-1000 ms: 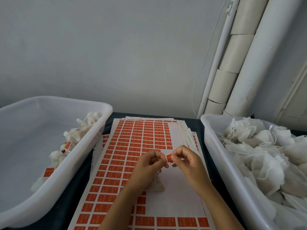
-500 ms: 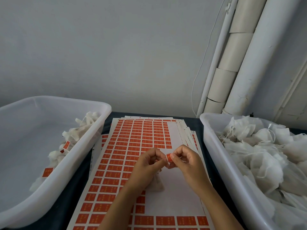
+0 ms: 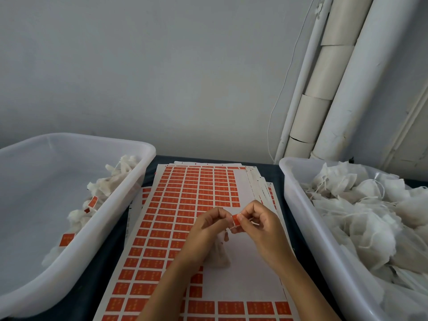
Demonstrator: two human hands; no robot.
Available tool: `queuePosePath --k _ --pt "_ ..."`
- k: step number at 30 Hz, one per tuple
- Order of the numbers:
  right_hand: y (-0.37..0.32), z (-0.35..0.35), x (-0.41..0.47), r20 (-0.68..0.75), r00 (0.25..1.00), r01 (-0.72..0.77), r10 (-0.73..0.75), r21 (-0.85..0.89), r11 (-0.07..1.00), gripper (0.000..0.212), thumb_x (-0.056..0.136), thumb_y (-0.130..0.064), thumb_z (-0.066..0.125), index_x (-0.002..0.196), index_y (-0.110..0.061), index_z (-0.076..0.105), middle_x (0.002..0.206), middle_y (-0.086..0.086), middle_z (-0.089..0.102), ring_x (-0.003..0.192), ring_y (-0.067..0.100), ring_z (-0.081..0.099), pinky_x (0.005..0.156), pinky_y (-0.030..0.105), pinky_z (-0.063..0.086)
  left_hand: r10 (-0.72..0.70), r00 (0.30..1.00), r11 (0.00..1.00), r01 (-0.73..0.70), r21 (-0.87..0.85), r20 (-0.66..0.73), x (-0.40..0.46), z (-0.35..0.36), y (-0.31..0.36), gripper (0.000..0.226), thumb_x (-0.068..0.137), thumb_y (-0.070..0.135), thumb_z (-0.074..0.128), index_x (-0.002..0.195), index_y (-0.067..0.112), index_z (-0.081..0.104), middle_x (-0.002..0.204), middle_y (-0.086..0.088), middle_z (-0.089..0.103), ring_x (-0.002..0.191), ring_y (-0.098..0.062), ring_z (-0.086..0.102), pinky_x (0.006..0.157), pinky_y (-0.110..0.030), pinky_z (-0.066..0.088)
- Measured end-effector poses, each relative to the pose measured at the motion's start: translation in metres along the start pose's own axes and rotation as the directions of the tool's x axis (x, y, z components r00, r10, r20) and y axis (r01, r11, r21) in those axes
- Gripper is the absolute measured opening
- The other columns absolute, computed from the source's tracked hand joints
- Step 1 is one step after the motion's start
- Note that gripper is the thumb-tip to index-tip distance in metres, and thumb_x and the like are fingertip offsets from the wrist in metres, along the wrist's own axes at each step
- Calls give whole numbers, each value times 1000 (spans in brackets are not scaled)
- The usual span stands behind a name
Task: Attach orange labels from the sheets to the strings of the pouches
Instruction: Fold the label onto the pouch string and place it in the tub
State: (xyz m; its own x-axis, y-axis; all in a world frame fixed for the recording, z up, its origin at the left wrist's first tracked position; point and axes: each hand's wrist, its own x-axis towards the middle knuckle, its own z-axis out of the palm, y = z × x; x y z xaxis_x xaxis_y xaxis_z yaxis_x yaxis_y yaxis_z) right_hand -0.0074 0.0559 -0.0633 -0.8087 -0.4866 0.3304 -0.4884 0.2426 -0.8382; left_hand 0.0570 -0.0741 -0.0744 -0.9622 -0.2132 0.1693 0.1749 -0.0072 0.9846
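Step in hand: over the label sheet (image 3: 185, 205), the right hand (image 3: 259, 225) pinches the orange label (image 3: 236, 220) onto the string held by the left hand (image 3: 206, 230), pouch (image 3: 218, 256) hanging below; next, probably press it closed.

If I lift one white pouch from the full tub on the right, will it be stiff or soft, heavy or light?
Probably soft: the pouches lie crumpled and slumped in the right tub. Likely light, since the thin fabric looks translucent. Their loose strings overlap and may snag neighbours.

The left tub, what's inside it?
The left tub holds a small heap of white pouches along its right wall, several with orange labels attached. Whatever lies under the heap is covered.
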Motion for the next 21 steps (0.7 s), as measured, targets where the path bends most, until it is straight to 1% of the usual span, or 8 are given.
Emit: queuePosePath --k 3,6,10,13,15,17,19,21 --pt "0 0 -1 18 1000 16 -16 -15 1000 8 88 -16 61 82 -14 57 87 -1 66 83 15 66 79 34 58 15 1000 1000 -14 22 -11 0 1 0 10 90 6 57 82 6 63 69 2 66 58 -3 57 58 -14 46" --pt "2 0 -1 25 998 54 -54 -36 998 10 89 -16 60 81 -18 55 86 -7 65 86 8 64 81 28 56 7 1000 997 -6 83 -13 1 0 -2 14 91 11 58 83 4 66 65 2 65 57 -4 56 57 -14 45" --pt "4 0 -1 30 995 98 -96 -67 993 17 89 -16 60 79 -26 51 86 -10 64 91 0 60 79 17 53 27 1000 987 -25 157 -13 1 0 -5 15 90 15 59 82 6 68 67 1 64 60 -6 55 59 -15 45" --pt "7 0 0 44 989 146 -142 -110 983 17 89 -18 60 79 -29 51 85 -13 63 90 0 61 79 16 53 83 997 978 -80 195 -8 1 -1 -6 13 89 16 60 81 11 68 72 -1 64 66 -9 56 61 -16 45" --pt "8 -2 -1 62 979 204 -196 -184 961 14 89 -23 59 81 -31 50 86 -16 63 86 2 63 81 17 53 99 995 976 -96 196 -6 1 -1 -6 13 89 16 61 78 15 67 70 3 64 67 -8 56 62 -15 44" --pt "9 -4 -1 84 958 285 -273 -327 901 4 89 -34 55 89 -30 53 94 -16 64 86 1 62 79 12 51 101 995 977 -98 190 -8 1 -2 -7 13 89 16 61 77 17 67 69 6 63 66 -7 55 61 -15 44" --pt "10 -4 -1 89 940 332 -329 -451 829 27 87 -45 47 105 -27 56 102 -15 64 86 2 61 77 8 45 101 995 977 -96 191 -19 1 -3 -7 12 89 16 61 77 17 67 68 6 63 65 -7 54 60 -15 44" --pt "9 -5 -1 24 963 253 -268 -423 870 41 84 -54 42 118 -32 47 101 -27 55 84 2 61 72 6 44 104 994 973 -96 209 -27 1 -3 -8 14 89 16 61 76 18 66 67 9 63 64 -6 54 60 -14 44"
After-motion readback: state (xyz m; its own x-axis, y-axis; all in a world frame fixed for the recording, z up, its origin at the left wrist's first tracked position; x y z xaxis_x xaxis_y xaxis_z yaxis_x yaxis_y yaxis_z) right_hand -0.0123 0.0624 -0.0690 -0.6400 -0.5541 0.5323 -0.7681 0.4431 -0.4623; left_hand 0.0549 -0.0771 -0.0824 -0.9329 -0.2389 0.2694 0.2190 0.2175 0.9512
